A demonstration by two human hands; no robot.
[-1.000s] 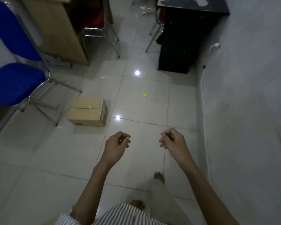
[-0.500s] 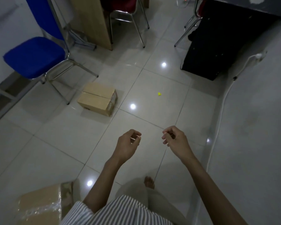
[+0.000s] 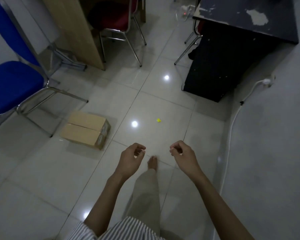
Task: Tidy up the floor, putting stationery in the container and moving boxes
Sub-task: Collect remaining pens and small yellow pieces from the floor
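Left hand (image 3: pixel 131 159) and right hand (image 3: pixel 184 155) loosely curled above floor (image 3: pixel 42 179), whether pinching anything, cannot tell. Cardboard box (image 3: pixel 86 129) left; yellow scrap (image 3: pixel 158 120) ahead.

Dim indoor light, wide-angle view, soft detail.
Three small ceiling-light glints sit on the glossy tiled floor (image 3: pixel 42 170) at centre, just above centre and 6 o'clock; the black desk (image 3: pixel 232 54) at 1 o'clock goes near-featureless; edges bow outward.

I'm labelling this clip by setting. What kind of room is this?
Probably a small office or study room: a blue padded metal-framed chair, a light wooden desk and a dark chipped desk stand on a glossy white tiled floor.
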